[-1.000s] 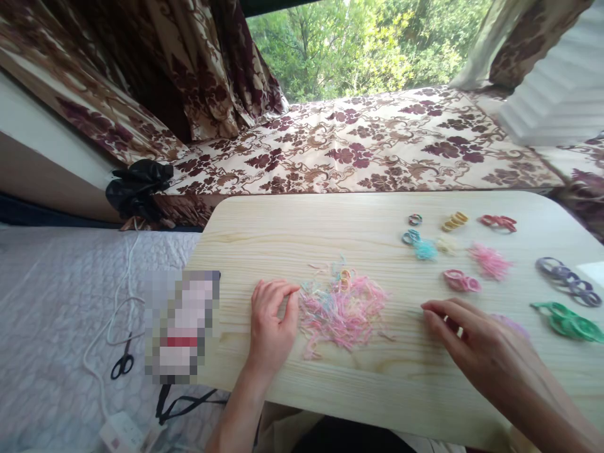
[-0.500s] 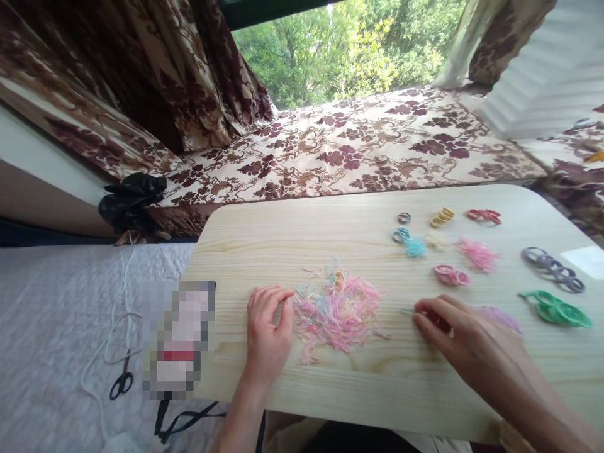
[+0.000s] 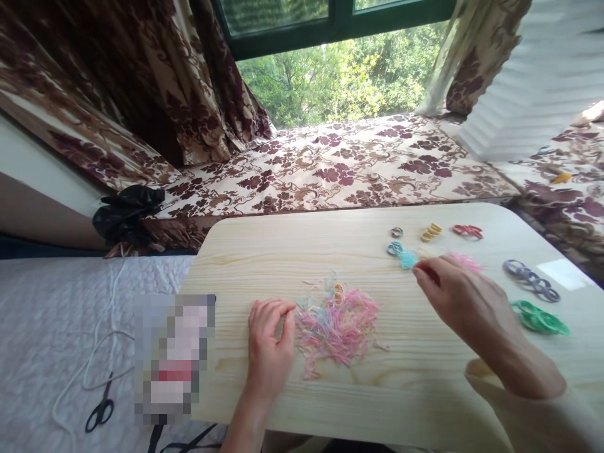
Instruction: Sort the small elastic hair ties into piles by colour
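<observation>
My right hand [image 3: 465, 308] is held over the right part of the table, thumb and forefinger pinched beside a small heap of light-blue strands [image 3: 408, 259]. Half a second ago a thin bluish strand stuck out of this pinch; the fingertips now hide it. My left hand [image 3: 271, 330] rests on the table with bent fingers, thumb and forefinger slightly apart, at the left edge of a loose pile of mostly pink thin strands [image 3: 342, 327]. A yellowish ring [image 3: 338, 292] lies on that pile. Part of a pink heap [image 3: 466, 261] shows behind my right hand.
Hair ties lie grouped by colour: blue [image 3: 394, 248], yellow [image 3: 431, 232], red [image 3: 467, 231], purple [image 3: 531, 280] and green [image 3: 540, 317]. A white paper [image 3: 569, 274] is at the right edge of the wooden table [image 3: 264, 251]. Black-handled scissors [image 3: 100, 415] and a white cable lie on the bed.
My right hand has moved away from me, from beside the mixed pile to the light-blue heap. My left hand has stayed in place. The view has tilted up slightly.
</observation>
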`<state>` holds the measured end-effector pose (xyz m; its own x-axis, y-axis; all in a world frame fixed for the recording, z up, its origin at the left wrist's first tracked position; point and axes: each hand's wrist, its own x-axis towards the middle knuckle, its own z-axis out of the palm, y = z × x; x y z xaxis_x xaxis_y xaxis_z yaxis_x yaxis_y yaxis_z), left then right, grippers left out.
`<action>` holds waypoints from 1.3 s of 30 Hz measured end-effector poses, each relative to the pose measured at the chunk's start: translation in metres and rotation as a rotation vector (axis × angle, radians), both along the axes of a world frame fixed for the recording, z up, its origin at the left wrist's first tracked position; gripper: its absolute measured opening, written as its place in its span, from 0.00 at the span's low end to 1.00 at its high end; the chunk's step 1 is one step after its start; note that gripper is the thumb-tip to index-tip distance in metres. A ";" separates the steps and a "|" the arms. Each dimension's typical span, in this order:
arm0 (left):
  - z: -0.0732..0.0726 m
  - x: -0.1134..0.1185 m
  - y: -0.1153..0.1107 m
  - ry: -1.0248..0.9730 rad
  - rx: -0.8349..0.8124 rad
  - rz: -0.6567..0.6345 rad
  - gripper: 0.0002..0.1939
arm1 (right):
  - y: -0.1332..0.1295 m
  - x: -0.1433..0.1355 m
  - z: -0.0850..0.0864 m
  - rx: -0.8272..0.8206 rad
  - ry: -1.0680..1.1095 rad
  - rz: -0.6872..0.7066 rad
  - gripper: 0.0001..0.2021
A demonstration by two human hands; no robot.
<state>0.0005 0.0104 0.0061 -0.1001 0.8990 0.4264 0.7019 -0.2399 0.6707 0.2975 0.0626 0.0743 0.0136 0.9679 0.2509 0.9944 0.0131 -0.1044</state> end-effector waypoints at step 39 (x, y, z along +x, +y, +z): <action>0.034 -0.002 0.026 0.323 -0.208 -0.076 0.09 | -0.058 -0.039 -0.056 0.151 0.393 0.426 0.15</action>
